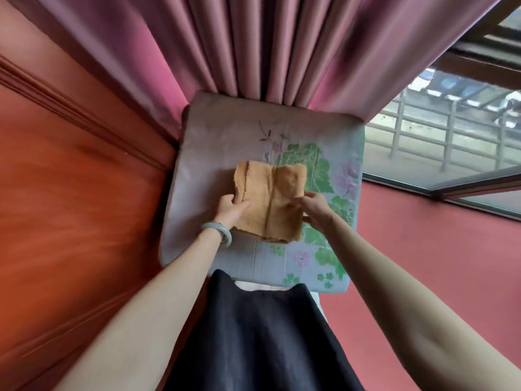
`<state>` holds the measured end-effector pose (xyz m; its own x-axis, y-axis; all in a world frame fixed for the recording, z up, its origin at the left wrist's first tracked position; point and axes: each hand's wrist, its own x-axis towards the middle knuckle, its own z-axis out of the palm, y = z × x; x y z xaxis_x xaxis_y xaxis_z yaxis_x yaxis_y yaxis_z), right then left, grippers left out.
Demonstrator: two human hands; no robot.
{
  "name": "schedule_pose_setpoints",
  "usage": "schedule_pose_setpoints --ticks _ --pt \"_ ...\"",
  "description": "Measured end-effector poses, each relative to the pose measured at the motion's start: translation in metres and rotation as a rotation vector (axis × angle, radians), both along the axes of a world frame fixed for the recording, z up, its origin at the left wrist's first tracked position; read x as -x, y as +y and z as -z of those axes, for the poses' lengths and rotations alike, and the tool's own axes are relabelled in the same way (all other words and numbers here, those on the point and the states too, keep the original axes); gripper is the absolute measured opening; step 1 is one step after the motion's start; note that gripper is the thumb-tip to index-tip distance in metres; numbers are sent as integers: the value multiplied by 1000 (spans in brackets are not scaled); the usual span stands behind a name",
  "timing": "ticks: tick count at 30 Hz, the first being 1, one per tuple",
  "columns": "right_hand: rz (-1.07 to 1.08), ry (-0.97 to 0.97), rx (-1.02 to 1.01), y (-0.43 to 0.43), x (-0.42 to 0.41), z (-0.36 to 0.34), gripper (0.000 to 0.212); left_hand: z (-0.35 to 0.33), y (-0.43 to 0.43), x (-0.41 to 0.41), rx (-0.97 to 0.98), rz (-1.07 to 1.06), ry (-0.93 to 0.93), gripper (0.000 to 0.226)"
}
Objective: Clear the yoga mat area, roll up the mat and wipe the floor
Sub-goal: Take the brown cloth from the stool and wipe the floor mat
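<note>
A folded tan cloth (270, 193) lies on a pale floral cushion (214, 142) in the middle of the view. My left hand (229, 208) grips the cloth's left edge, thumb on top; a pale green bangle (218, 232) circles that wrist. My right hand (315, 210) pinches the cloth's right edge. No yoga mat is in view.
Pink curtains (253, 43) hang behind the cushion. A reddish wooden panel (70, 179) fills the left side. A red floor (423, 249) spreads on the right below a window (451, 128) with railings outside. My dark skirt (262, 340) covers the lower middle.
</note>
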<state>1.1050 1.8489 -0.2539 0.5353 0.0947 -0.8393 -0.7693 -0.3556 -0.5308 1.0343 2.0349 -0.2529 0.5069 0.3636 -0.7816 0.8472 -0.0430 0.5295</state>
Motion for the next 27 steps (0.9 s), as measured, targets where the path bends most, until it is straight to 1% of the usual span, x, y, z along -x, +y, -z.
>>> schedule_pose_setpoints --ticks 2,5,8,11,16,18,20,22,24,27 --pt "17 -26 -46 -5 6 -20 22 -19 3 2 15 69 -58 65" --pt "73 -72 -116 -19 17 -49 29 -51 2 3 32 167 -175 41" --pt "174 -154 -169 -36 28 -77 29 -81 -7 1 32 294 -276 48" --pt "303 -220 -187 -60 44 -104 25 -106 -30 -5 48 420 -345 46" --pt "501 -332 -205 -121 90 -147 45 -145 -95 2 84 635 -507 34" --pt "556 -365 -200 -151 118 -160 45 -158 -128 12 28 795 -583 33" --pt "622 -412 -185 -181 153 -168 37 -167 -162 28 -62 962 -669 35" --pt "692 -463 -161 -210 194 -173 29 -174 -197 51 -86 1080 -714 38" --pt "775 -490 -124 -238 242 -178 31 -179 -232 82 -53 1185 -750 40" --pt "913 -490 -64 -276 321 -185 40 -189 -287 139 -19 1335 -800 35"
